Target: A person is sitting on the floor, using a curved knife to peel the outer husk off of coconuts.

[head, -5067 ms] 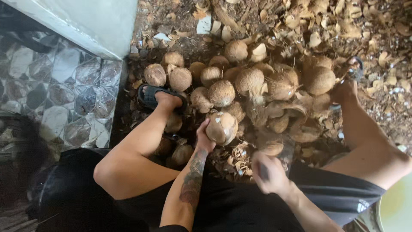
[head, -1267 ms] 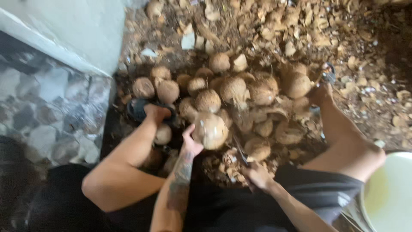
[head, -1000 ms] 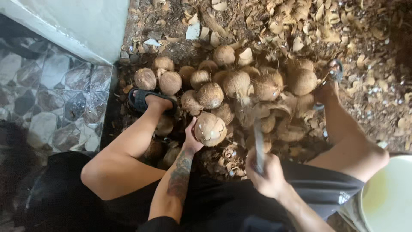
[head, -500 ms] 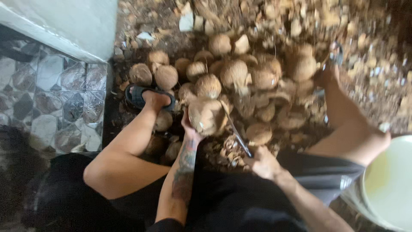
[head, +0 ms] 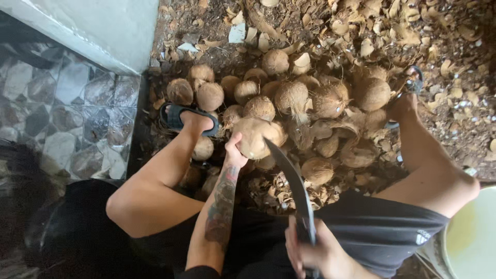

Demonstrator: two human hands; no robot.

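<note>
Both hands busy. Cups the left hand (head: 235, 152) against the near side of a brown, fibrous coconut (head: 256, 137), fingers and thumb wrapped partway round it, and props it up at the front edge of the coconut pile (head: 310, 98), between the knees. Clamps the right hand (head: 315, 256) in a full fist round the handle of a machete (head: 289, 178), low by the black shorts (head: 382, 227). Points the dark curved blade up and forward, tip at or just against the coconut's right flank, just beside the left hand's fingers; cannot tell whether the edge actually bites.

Sits low with the left foot in a dark sandal (head: 181, 118) planted beside the pile and the right foot (head: 405, 101) out on the far side, over ground littered with husk scraps (head: 392, 31). Has a patterned tiled floor (head: 62, 103) to the left and a pale bucket (head: 473, 237) at the right edge.

Risks, as judged from here: a glancing blade, sliding off the round, hairy shell toward the left thumb or wrist, given how near the fingers lie to the edge. Could also lose the coconut sideways, since only one cupped hand and loose neighbours steady it. Could catch a bare shin or knee on a wide or overshot stroke, with both legs flanking the blade's path. Could loosen the pile and roll other coconuts onto the left foot.
</note>
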